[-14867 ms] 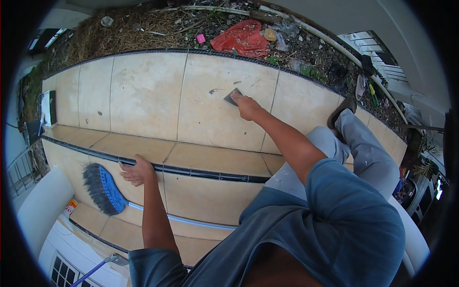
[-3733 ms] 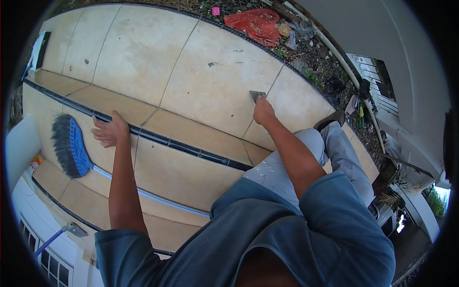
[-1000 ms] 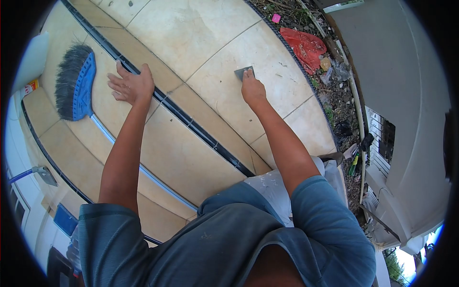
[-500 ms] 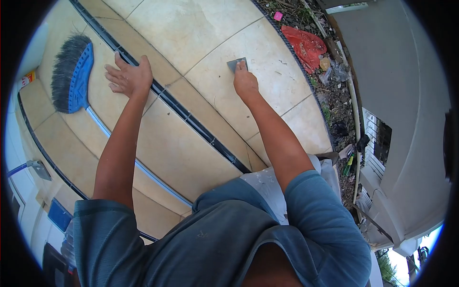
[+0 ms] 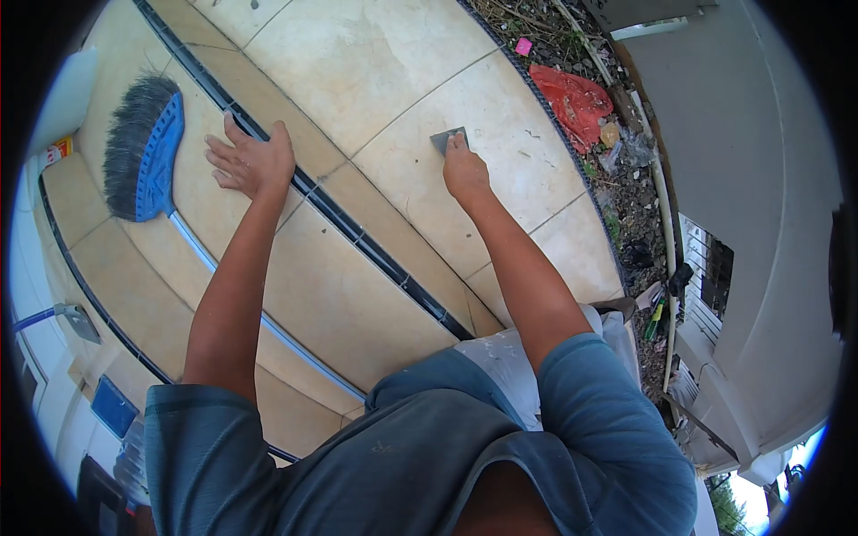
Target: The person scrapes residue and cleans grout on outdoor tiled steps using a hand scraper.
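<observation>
My right hand (image 5: 466, 170) grips a small flat grey scraper (image 5: 444, 141) against a large beige floor tile (image 5: 393, 54). Small dark crumbs and pale flakes lie scattered on the tile around it. With fingers spread, my left hand (image 5: 255, 161) rests at the dark edge strip (image 5: 313, 192) of a tiled step, holding nothing. Left of that hand lies a broom with a blue head (image 5: 159, 165) and dark bristles. Its light-blue handle (image 5: 295, 335) runs under my left forearm toward my lap.
Along the right, the tiles end at a strip of soil (image 5: 617, 192) with a red plastic bag (image 5: 572, 103), a pink scrap (image 5: 524, 46) and a green-handled tool (image 5: 655, 317). A pale wall (image 5: 769, 179) stands beyond. A blue rectangular object (image 5: 113, 404) sits at lower left.
The whole view has shifted slightly, so hands, broom and tiles appear a little lower and to the right. My right hand still holds the scraper; my left stays spread at the step edge.
</observation>
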### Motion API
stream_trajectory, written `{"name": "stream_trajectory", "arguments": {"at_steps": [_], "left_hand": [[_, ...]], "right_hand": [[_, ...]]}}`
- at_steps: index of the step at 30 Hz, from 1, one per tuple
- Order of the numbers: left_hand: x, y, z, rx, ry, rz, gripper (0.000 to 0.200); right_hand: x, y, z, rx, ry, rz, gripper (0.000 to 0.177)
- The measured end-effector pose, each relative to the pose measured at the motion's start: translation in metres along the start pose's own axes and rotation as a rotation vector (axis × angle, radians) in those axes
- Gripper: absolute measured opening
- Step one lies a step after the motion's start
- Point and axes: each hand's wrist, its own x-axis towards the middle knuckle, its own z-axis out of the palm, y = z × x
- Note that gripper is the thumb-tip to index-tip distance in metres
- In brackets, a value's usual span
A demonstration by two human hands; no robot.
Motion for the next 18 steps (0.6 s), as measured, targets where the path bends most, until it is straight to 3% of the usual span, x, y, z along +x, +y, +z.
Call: {"name": "stream_trajectory", "arguments": {"at_steps": [1,8,11,15,18], "left_hand": [[-0.001,0.000,-0.001,0.001,-0.005,0.001,0.085],[-0.003,0.001,-0.006,-0.022,-0.041,0.012,0.087],[-0.002,-0.003,-0.003,-0.038,-0.028,0.027,0.087],[-0.001,-0.007,0.005,-0.022,0.020,0.041,0.087],[-0.001,-0.007,0.005,-0.024,0.037,0.054,0.087]], "right_hand": [[-0.011,0.001,0.007,-0.022,-0.058,0.014,0.047],[0.058,0.012,-0.013,-0.067,0.081,-0.099,0.049],[0.000,0.019,0.007,-0.109,0.035,-0.165,0.051],[-0.128,0.064,0.059,-0.213,-0.271,-0.186,0.061],[-0.168,0.091,0.079,-0.265,-0.361,-0.226,0.062]]}}
